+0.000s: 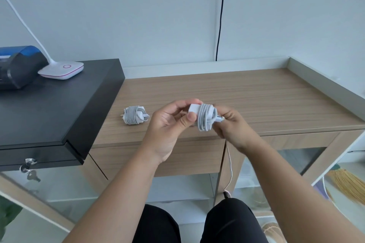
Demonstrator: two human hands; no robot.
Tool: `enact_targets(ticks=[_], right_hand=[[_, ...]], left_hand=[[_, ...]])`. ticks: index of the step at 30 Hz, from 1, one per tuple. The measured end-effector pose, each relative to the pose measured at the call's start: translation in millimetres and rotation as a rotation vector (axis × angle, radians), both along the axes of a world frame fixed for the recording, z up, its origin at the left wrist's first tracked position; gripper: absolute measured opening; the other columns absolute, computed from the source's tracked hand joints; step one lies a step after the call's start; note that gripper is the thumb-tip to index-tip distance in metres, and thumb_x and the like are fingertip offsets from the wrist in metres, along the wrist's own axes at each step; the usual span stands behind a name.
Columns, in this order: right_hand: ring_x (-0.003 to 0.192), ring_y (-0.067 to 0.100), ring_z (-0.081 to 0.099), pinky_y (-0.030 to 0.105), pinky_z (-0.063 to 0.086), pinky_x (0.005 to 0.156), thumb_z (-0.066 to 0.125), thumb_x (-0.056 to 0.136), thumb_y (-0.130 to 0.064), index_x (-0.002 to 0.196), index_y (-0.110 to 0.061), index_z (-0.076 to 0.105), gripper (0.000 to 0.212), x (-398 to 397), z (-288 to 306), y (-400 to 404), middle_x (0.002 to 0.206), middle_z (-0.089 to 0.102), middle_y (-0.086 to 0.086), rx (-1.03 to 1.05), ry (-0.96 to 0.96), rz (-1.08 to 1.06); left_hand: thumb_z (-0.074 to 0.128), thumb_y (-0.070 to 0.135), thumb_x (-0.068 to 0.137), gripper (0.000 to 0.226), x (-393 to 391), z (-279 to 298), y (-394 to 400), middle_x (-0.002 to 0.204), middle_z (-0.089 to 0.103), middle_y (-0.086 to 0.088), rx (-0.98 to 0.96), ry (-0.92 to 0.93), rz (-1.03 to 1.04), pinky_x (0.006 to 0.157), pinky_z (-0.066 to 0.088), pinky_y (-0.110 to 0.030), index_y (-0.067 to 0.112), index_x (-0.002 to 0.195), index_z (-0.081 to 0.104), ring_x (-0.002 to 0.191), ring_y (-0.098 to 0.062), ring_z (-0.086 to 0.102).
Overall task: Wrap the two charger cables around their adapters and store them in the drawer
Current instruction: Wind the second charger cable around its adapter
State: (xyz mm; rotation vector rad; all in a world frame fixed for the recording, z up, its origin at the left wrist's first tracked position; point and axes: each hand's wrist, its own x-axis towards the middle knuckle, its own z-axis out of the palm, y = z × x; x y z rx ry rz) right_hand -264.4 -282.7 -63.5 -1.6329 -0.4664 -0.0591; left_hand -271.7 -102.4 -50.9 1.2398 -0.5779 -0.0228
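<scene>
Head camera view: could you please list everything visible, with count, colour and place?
Chargers: 2, white, one wrapped on the desk, one in the hands.
Desk: 1, light wood, centre.
Drawer: 1, wood, shut, under the desk top.
Cabinet: 1, black, left.
Keys: silver, in the cabinet lock.
Lamp: 1, white, on the cabinet.
Wall cable: 1, black.
Left hand: holds the adapter.
Right hand: holds the cable end.

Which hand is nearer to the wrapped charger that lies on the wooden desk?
The left hand. It is just right of the wrapped charger, apart from it. The right hand is farther right, beyond the second charger that both hands hold.
</scene>
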Motion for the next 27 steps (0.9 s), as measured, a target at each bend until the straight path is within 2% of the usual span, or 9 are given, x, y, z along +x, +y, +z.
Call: enact_targets(ticks=[4,8,10,14,17,19,21,24,27], right_hand=[[0.039,0.003,0.027,0.016,0.026,0.041,0.045,0.091,-0.031,0.07,-0.012,0.051,0.029,-7.8,-23.4,21.8,0.044,0.034,-0.011,0.069,0.122,-0.096],[0.053,0.008,0.043,0.028,0.037,0.055,0.044,0.098,-0.034,0.079,-0.019,0.055,0.026,-19.8,-31.7,30.0,0.055,0.048,-0.011,-0.36,-0.039,-0.254],[0.06,0.018,0.05,0.035,0.043,0.061,0.043,0.1,-0.029,0.087,-0.017,0.056,0.022,-25.4,-27.8,29.1,0.061,0.052,-0.007,-0.54,-0.118,-0.274],[0.056,0.024,0.045,0.039,0.046,0.056,0.043,0.099,-0.028,0.091,-0.014,0.059,0.023,-33.3,-13.0,23.4,0.055,0.044,-0.009,-0.75,-0.283,-0.257],[0.058,0.027,0.049,0.039,0.047,0.057,0.046,0.098,-0.029,0.093,-0.016,0.061,0.02,-31.8,3.7,11.7,0.054,0.044,-0.008,-0.854,-0.289,-0.295],[0.06,0.029,0.054,0.04,0.049,0.057,0.048,0.096,-0.031,0.091,-0.017,0.062,0.02,-28.1,13.7,3.7,0.058,0.053,-0.002,-0.895,-0.331,-0.339],[0.057,0.026,0.051,0.038,0.048,0.053,0.051,0.095,-0.034,0.087,-0.018,0.063,0.022,-24.9,22.3,-1.0,0.054,0.049,-0.004,-0.916,-0.376,-0.382],[0.055,0.021,0.046,0.032,0.043,0.051,0.054,0.093,-0.041,0.084,-0.02,0.065,0.025,-20.6,33.1,-5.0,0.05,0.041,-0.009,-0.949,-0.438,-0.401],[0.046,0.01,0.039,0.029,0.038,0.048,0.06,0.089,-0.045,0.077,-0.024,0.065,0.024,-14.2,42.8,-12.0,0.045,0.037,-0.01,-0.889,-0.526,-0.376]], left_hand=[[0.086,0.039,0.065,0.042,2.3,-4.9,-9.0,0.103,0.072,-0.005,-0.148,0.073,0.091,0.08,0.055,-0.033,0.018,0.1,0.074,0.098,-0.022,0.067],[0.081,0.027,0.068,0.035,4.3,-13.4,-14.4,0.098,0.071,-0.003,-0.19,0.178,0.269,0.082,0.051,-0.03,0.016,0.1,0.072,0.095,-0.016,0.066],[0.076,0.023,0.07,0.031,6.9,-16.5,-15.8,0.095,0.069,0.0,-0.12,0.172,0.345,0.08,0.05,-0.024,0.017,0.1,0.071,0.089,-0.009,0.065],[0.078,0.022,0.077,0.026,13.8,-23.1,-10.3,0.086,0.07,0.01,0.089,0.082,0.475,0.075,0.05,-0.019,0.023,0.101,0.072,0.077,-0.002,0.061],[0.077,0.028,0.081,0.026,16.8,-28.0,-5.0,0.092,0.071,0.001,0.314,-0.048,0.546,0.071,0.049,-0.02,0.034,0.105,0.07,0.072,-0.004,0.06],[0.075,0.03,0.08,0.029,17.0,-29.9,-4.2,0.09,0.064,0.008,0.442,-0.196,0.582,0.071,0.048,-0.021,0.035,0.108,0.069,0.074,-0.005,0.058],[0.074,0.03,0.081,0.032,16.0,-29.4,-3.2,0.089,0.06,0.012,0.518,-0.283,0.581,0.07,0.049,-0.023,0.029,0.112,0.07,0.077,-0.006,0.058],[0.072,0.034,0.082,0.033,15.2,-27.5,-0.2,0.093,0.063,0.01,0.573,-0.317,0.51,0.073,0.053,-0.032,0.027,0.114,0.07,0.083,-0.011,0.062],[0.072,0.031,0.084,0.03,11.0,-20.3,0.9,0.098,0.066,0.007,0.579,-0.299,0.392,0.078,0.053,-0.03,0.027,0.113,0.071,0.085,-0.009,0.062]])
